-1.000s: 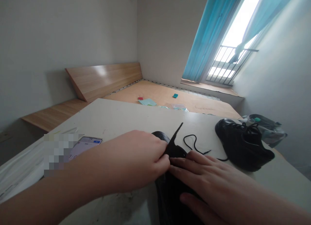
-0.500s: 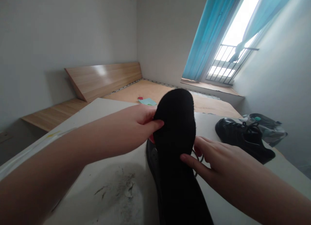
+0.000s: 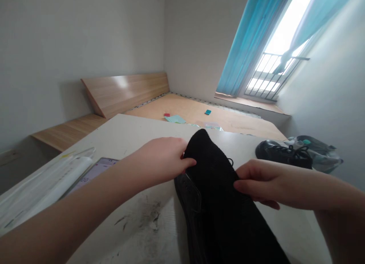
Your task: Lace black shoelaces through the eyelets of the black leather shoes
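A black insole (image 3: pixel 216 180) sticks out of a black shoe (image 3: pixel 191 199) that lies on the white table (image 3: pixel 134 135) in front of me. My left hand (image 3: pixel 162 161) pinches the insole's left edge near its rounded tip. My right hand (image 3: pixel 262 182) grips the insole's right edge, fingers curled over it. The insole lies low over the shoe opening and hides most of the shoe. A bit of black lace (image 3: pixel 229 161) peeks out beside the insole's tip.
A second black shoe (image 3: pixel 283 155) sits at the table's far right, next to a clear plastic bag (image 3: pixel 322 154). A phone (image 3: pixel 94 172) and white packaging (image 3: pixel 40 184) lie at the left. Dark smudges (image 3: pixel 145 216) mark the tabletop. A bare wooden bed frame (image 3: pixel 199 114) stands behind.
Both hands pulled the insole up out of the shoe and stood it upright; now it has come down flatter over the shoe, with my right hand gripping its edge.
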Motion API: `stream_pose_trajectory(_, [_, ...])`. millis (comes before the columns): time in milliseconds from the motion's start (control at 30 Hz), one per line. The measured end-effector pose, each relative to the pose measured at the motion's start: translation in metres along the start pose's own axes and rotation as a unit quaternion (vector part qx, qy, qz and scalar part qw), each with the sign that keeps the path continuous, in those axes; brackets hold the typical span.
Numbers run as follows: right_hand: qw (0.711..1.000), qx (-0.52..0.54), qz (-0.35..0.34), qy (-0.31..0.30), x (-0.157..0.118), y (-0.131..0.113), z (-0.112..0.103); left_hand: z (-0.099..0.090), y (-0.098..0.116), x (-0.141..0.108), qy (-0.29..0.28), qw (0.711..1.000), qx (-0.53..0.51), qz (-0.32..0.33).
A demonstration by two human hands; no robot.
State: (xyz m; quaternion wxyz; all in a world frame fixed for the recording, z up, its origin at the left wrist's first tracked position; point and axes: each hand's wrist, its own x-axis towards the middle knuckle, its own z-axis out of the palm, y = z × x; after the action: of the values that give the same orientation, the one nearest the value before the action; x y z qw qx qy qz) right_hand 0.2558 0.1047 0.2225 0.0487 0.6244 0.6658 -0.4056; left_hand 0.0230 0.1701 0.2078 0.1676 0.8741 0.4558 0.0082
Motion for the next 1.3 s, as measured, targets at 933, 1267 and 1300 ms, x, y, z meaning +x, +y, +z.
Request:
stream_pose_trajectory(933, [0.973, -0.204, 0.051, 0.098, 0.072, 0.061, -0.006, 0.024, 0.031, -0.021, 0.027, 0.975, 0.003, 0.222])
stream_pose_trajectory(1267, [0.992, -0.067, -0.052, 0.093, 0.099, 0.07, -0.005, 0.029, 0.029, -0.022, 0.008, 0.971, 0.036, 0.238])
stream_pose_trajectory(1300, [0.99, -0.034, -0.08, 0.107, 0.099, 0.069, -0.007, 0.029, 0.03, -0.022, 0.008, 0.97, 0.035, 0.239])
